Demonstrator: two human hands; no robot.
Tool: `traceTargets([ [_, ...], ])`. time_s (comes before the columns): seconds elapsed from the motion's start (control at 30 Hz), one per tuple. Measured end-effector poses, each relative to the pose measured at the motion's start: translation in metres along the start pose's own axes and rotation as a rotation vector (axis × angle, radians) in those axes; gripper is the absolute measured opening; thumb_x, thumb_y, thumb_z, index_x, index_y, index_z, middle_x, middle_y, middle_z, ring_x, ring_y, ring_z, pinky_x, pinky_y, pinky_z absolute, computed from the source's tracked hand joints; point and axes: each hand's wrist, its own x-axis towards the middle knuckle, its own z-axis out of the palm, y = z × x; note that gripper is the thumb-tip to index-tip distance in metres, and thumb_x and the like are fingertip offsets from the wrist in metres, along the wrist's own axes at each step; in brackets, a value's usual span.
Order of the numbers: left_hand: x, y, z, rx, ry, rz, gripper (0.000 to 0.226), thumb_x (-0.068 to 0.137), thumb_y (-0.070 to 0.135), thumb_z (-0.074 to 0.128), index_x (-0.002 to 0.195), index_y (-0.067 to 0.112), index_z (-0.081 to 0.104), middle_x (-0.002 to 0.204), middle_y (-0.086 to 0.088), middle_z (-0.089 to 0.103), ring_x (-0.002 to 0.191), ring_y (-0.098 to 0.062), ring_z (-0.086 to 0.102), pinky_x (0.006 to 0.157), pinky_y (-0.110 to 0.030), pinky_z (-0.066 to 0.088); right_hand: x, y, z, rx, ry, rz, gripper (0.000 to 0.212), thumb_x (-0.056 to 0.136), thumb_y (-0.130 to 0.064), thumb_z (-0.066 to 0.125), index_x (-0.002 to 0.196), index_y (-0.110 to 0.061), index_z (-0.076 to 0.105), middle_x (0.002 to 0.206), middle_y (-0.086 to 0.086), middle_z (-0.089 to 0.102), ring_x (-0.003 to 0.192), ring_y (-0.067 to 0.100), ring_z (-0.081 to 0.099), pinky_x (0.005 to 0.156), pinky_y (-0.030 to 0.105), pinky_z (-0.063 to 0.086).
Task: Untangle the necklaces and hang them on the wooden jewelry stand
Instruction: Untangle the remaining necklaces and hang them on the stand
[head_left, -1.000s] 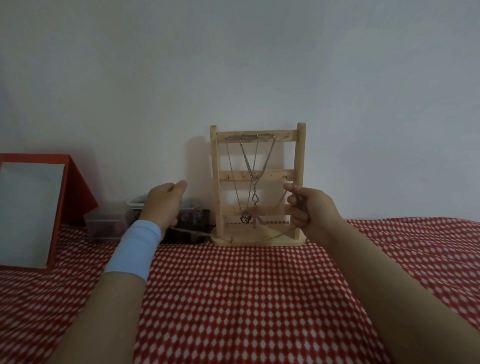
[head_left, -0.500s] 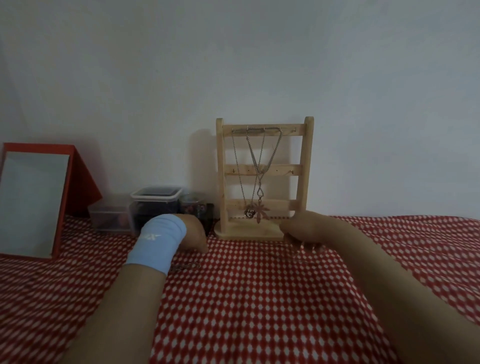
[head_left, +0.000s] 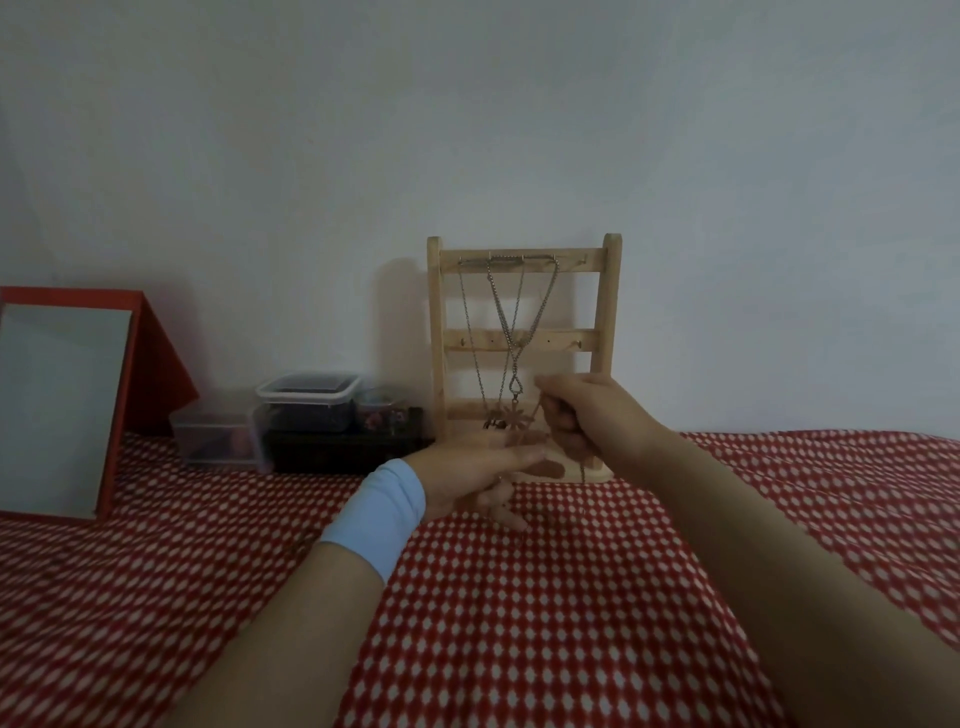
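Observation:
The wooden jewelry stand (head_left: 605, 312) stands on the red-and-white checked cloth (head_left: 519, 623), against the wall. Several necklaces (head_left: 511, 322) hang from its top rail, and their pendants (head_left: 515, 417) dangle near the lowest rail. My right hand (head_left: 589, 410) is raised in front of the stand's lower right and pinches a thin chain (head_left: 582, 470) that hangs down from its fingers. My left hand (head_left: 467, 470), with a light blue wristband, reaches in just below it with fingers stretched out and blurred. I cannot tell whether it touches the chain.
A red-framed mirror (head_left: 62, 405) leans at the far left. Clear plastic boxes (head_left: 306, 402) and a dark case (head_left: 343, 452) sit left of the stand. The white wall is close behind everything.
Both hands have lifted off the cloth. My right hand rose in front of the stand with a chain. My left hand moved right, under the right hand.

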Motion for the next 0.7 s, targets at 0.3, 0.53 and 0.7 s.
traceTargets([
  [0.3, 0.002, 0.005, -0.004, 0.566, 0.207, 0.036, 0.046, 0.099, 0.051, 0.040, 0.070, 0.022, 0.062, 0.072, 0.006, 0.060, 0.076, -0.014, 0.053, 0.087, -0.034, 0.040, 0.003, 0.006, -0.006, 0.099, 0.205, 0.011, 0.045, 0.102, -0.021, 0.052, 0.060, -0.021, 0.037, 0.050, -0.007, 0.032, 0.045, 0.014, 0.029, 0.047, 0.028, 0.041],
  [0.53, -0.002, -0.001, -0.034, 0.344, 0.333, 0.062, 0.035, 0.101, 0.036, 0.045, 0.076, 0.015, 0.056, 0.060, 0.003, 0.055, 0.064, -0.014, 0.059, 0.080, -0.033, 0.047, 0.009, 0.029, -0.016, -0.511, 0.287, 0.147, 0.023, 0.093, -0.020, 0.057, 0.074, -0.008, 0.060, 0.066, 0.008, 0.053, 0.061, 0.022, 0.052, 0.059, 0.030, 0.044],
  [0.7, -0.005, 0.006, -0.017, 0.537, 0.357, 0.070, 0.033, 0.101, 0.035, 0.044, 0.083, 0.016, 0.064, 0.070, 0.003, 0.048, 0.059, -0.013, 0.052, 0.073, -0.039, 0.057, 0.009, 0.033, -0.002, -0.780, 0.063, 0.117, 0.017, 0.092, -0.025, 0.068, 0.082, -0.012, 0.075, 0.087, 0.002, 0.073, 0.078, 0.015, 0.064, 0.060, 0.020, 0.044],
])
